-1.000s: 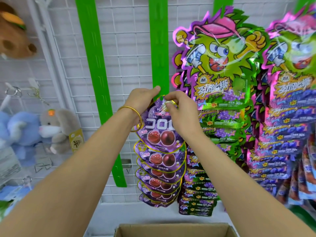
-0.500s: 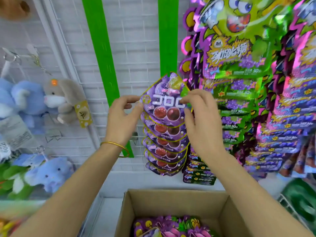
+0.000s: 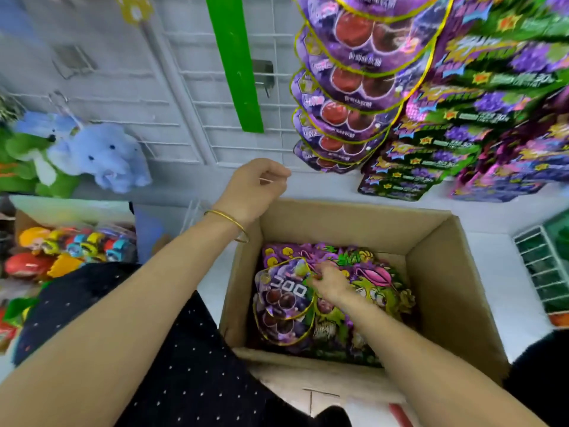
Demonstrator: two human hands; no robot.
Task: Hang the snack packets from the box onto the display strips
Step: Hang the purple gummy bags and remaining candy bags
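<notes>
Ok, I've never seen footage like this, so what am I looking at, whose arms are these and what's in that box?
There is no machine here. A person wears a camera on the head, so this single view looks down along their own two bare arms at a shop display. Below them stands an open cardboard box with snack packets in it. The right hand reaches into the box; its fingers curl at the top edge of a purple packet, apparently pinching it. The left hand hangs loosely curled above the box's far corner and holds nothing. On the wire wall, more hung packets overlap in a column, next to a bare green strip. Plush toys hang further left.
</notes>
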